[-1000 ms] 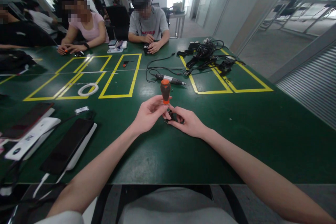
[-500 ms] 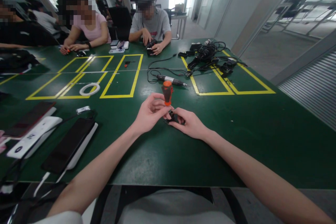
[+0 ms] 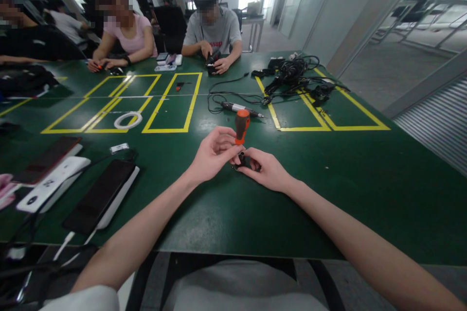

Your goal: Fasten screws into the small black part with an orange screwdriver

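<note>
A screwdriver (image 3: pixel 242 127) with an orange and dark grey handle stands almost upright, leaning slightly right. My left hand (image 3: pixel 216 153) is closed around its lower part, thumb and fingers pinching just below the handle. The blade is mostly hidden by my fingers. Close beside it, my right hand (image 3: pixel 268 167) grips a small black part (image 3: pixel 241 158) low over the table; the part has a round opening at its top. Its exact kind cannot be made out, as my fingers cover most of it.
Beyond my hands lies a corded electric screwdriver (image 3: pixel 241 109). Tangled black cables (image 3: pixel 295 77) sit back right. At left are a white tape roll (image 3: pixel 127 120), a phone (image 3: pixel 100 194) and a power strip (image 3: pixel 53 182). Co-workers sit across the green table (image 3: pixel 365 194).
The view has shifted slightly. The screwdriver handle has moved a little right and leans more that way. Both hands keep their hold.
</note>
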`<act>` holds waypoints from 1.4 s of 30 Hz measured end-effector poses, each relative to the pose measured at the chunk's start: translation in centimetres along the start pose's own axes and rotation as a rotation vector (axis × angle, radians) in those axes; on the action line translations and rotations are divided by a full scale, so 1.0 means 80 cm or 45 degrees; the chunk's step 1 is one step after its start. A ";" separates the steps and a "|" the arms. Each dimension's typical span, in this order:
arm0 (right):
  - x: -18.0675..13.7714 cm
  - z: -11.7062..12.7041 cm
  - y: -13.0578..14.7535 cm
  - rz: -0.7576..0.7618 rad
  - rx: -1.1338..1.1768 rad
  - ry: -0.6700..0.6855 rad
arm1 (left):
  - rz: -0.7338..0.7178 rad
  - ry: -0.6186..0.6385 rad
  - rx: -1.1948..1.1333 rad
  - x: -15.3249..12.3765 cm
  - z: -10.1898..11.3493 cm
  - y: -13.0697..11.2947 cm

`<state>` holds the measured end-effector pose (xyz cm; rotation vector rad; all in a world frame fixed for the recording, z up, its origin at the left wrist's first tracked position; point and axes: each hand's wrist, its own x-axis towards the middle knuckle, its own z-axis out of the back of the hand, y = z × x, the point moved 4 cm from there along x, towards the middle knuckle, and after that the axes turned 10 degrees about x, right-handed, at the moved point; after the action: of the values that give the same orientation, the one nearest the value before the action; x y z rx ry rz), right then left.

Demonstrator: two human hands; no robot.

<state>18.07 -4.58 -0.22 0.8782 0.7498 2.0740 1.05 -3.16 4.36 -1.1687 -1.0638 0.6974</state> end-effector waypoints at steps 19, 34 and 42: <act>0.000 0.002 0.000 0.007 0.026 0.000 | -0.012 0.101 0.043 0.003 0.003 -0.002; -0.001 0.001 -0.001 -0.001 0.001 0.014 | -0.022 0.070 -0.005 0.001 0.002 -0.001; 0.000 0.002 0.000 -0.014 0.012 0.021 | 0.059 0.044 0.072 0.000 0.004 -0.004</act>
<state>18.21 -4.58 -0.12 0.8614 0.7720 2.0720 0.75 -3.12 4.67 -1.1558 -0.9849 0.7365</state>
